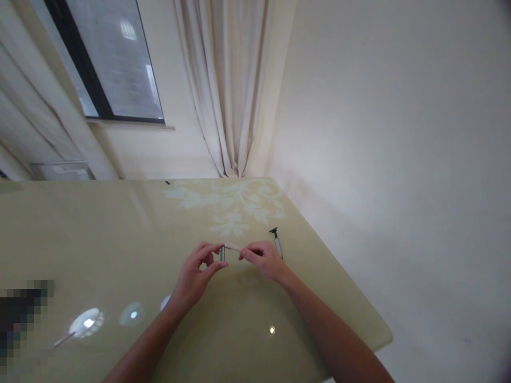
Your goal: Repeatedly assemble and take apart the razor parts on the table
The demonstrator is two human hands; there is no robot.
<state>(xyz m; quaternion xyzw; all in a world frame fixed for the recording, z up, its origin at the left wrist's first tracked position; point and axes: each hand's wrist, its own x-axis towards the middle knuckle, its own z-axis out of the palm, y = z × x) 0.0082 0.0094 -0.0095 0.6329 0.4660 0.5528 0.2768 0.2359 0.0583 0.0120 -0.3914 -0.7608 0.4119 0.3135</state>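
Note:
My left hand (198, 271) is closed in a pinch, thumb below and fingers above, on a small narrow piece with green, dark and pale stripes (222, 254). The piece stands upright between the fingertips. My right hand (263, 257) is closed on one end of a short, pale beige strip (232, 247). Its other end meets the top of the striped piece; whether the two are joined, I cannot tell. Just beyond my right hand lies a razor (278, 243) with a dark head and a grey handle, its lower end partly hidden by the hand.
Both hands are above a glossy yellow-green table (120, 229) with a white floral pattern. A tiny dark object (167, 182) lies near its far edge. A dark pixelated shape (19, 314) covers the lower left. Curtains (229, 80) hang behind; a white wall (391, 159) borders the right side.

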